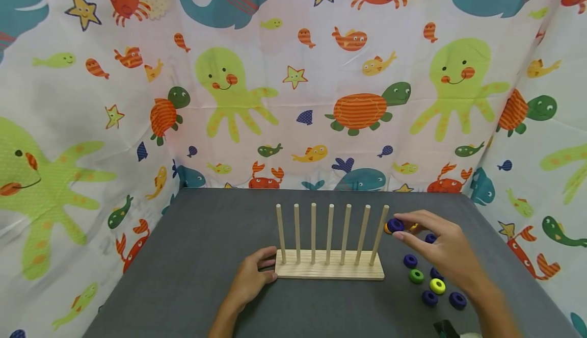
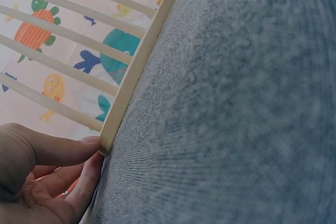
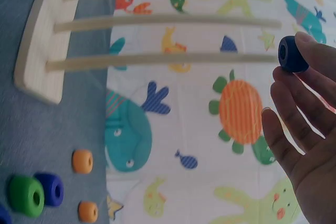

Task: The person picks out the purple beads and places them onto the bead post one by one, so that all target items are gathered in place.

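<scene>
A wooden peg rack point(image 1: 330, 271) with a row of several upright pegs stands on the grey table. My left hand point(image 1: 249, 277) grips the left end of its base; in the left wrist view, thumb and fingers point(image 2: 68, 149) pinch the corner. Between thumb and fingertips, my right hand point(image 1: 447, 249) pinches a dark blue ring bead point(image 3: 297, 56). The bead is held beside the top of the rightmost peg point(image 3: 168, 59), its hole turned toward the peg's tip. Whether the peg tip touches the bead cannot be told. All the pegs are bare.
Right of the rack lie loose beads: a green one point(image 1: 416, 276), a yellow one point(image 1: 437, 286), several dark blue ones point(image 1: 457, 300) and orange ones point(image 3: 82, 161). A dark object point(image 1: 445, 329) shows at the bottom edge. A sea-animal-print cloth point(image 1: 293, 73) hangs behind and at the sides.
</scene>
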Action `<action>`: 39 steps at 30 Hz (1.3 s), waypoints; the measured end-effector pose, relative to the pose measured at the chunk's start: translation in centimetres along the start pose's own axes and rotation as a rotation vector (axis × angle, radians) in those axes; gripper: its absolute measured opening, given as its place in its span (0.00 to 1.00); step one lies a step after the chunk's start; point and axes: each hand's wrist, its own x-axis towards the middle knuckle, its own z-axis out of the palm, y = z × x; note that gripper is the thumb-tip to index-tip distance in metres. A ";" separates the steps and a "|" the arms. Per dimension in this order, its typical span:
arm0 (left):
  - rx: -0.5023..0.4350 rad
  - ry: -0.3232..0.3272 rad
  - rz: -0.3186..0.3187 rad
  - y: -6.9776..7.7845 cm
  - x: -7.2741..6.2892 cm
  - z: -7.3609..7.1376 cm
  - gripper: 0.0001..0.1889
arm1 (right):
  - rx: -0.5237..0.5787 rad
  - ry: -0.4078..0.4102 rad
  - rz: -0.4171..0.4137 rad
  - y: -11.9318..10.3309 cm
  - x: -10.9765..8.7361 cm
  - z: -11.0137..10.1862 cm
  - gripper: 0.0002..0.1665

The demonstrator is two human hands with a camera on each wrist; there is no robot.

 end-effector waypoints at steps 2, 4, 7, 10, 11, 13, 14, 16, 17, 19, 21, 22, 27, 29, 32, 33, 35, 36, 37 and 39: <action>-0.001 0.000 0.003 0.0 0.0 0.0 0.34 | 0.007 0.008 -0.034 -0.6 0.3 0.2 0.22; -0.007 -0.001 0.012 0.1 0.0 0.0 0.34 | 0.015 0.013 -0.058 -1.0 0.6 0.4 0.23; -0.013 0.002 0.015 0.1 0.0 0.0 0.34 | 0.029 0.015 -0.076 -1.8 1.1 0.9 0.23; -0.023 0.006 0.015 0.1 -0.1 0.0 0.34 | 0.053 0.017 -0.099 -2.5 1.6 1.4 0.23; -0.025 0.008 0.018 0.2 -0.1 0.0 0.34 | 0.067 0.018 -0.113 -2.7 1.8 1.5 0.24; -0.029 0.009 0.025 0.2 -0.2 0.0 0.35 | 0.099 0.017 -0.146 -3.1 2.2 1.9 0.25; -0.030 0.010 0.025 0.2 -0.2 0.0 0.35 | 0.110 0.020 -0.164 -3.3 2.4 2.1 0.26; -0.030 0.012 0.025 0.3 -0.3 0.0 0.35 | 0.133 0.020 -0.192 -3.7 2.7 2.5 0.26; -0.028 0.013 0.023 0.3 -0.3 0.0 0.35 | 0.140 0.021 -0.204 -3.9 2.8 2.7 0.27; -0.025 0.014 0.017 0.3 -0.3 0.0 0.35 | 0.146 0.021 -0.216 -4.3 3.0 3.0 0.27; -0.022 0.014 0.012 0.3 -0.2 0.0 0.35 | 0.154 0.014 -0.216 -4.7 3.2 3.4 0.26; -0.021 0.013 0.008 0.4 -0.2 0.0 0.35 | 0.158 0.007 -0.213 -4.9 3.3 3.5 0.25; -0.028 0.004 0.009 0.3 -0.2 0.0 0.35 | 0.151 -0.019 -0.227 -5.9 3.8 4.3 0.23; -0.031 -0.001 0.011 0.3 -0.1 -0.1 0.35 | 0.159 -0.018 -0.265 -6.2 4.0 4.8 0.24; -0.033 -0.007 0.014 0.3 -0.1 -0.1 0.35 | 0.189 -0.012 -0.322 -6.7 4.4 5.4 0.26; -0.032 -0.007 0.015 0.2 -0.1 0.0 0.35 | 0.198 -0.010 -0.337 -6.8 4.4 5.7 0.27; -0.028 -0.006 0.017 0.2 -0.1 0.0 0.35 | 0.208 -0.010 -0.348 -7.2 4.6 6.1 0.27; -0.026 -0.005 0.018 0.2 -0.1 0.0 0.35 | 0.210 -0.017 -0.339 -7.3 4.6 6.2 0.27; -0.024 -0.004 0.018 0.2 -0.1 0.0 0.35 | 0.211 -0.023 -0.335 -7.5 4.6 6.4 0.27; -0.025 -0.005 0.017 0.1 -0.1 0.0 0.35 | 0.202 -0.031 -0.322 -7.9 4.7 6.7 0.26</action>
